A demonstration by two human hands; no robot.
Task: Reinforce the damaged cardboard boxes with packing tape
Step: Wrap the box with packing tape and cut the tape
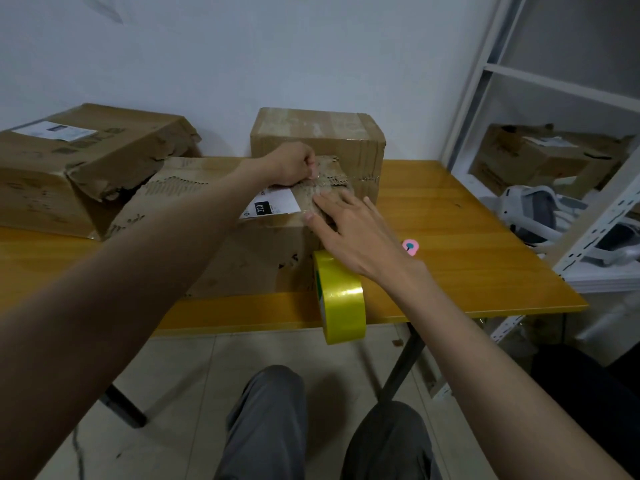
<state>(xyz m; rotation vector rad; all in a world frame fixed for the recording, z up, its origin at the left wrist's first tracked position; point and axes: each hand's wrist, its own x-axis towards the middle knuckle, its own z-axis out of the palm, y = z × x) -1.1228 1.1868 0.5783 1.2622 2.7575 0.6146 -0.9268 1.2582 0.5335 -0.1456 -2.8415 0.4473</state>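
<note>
— How is the light?
— Dim, even, bluish indoor light; soft shadows; glare on the tape roll (pixel 341 299) and table (pixel 467 237).
— Sharp?
— Slightly soft, with wide-angle bending at the edges.

We read only one thing clearly: the number "220", white on a black patch, printed sideways on the white shipping label (pixel 273 204) stuck to the top of the torn cardboard box (pixel 242 258) at the middle of the table. The finer print beside it is too small for us. The label (pixel 55 130) on the left box (pixel 69 168) is blurred beyond reading.
</note>
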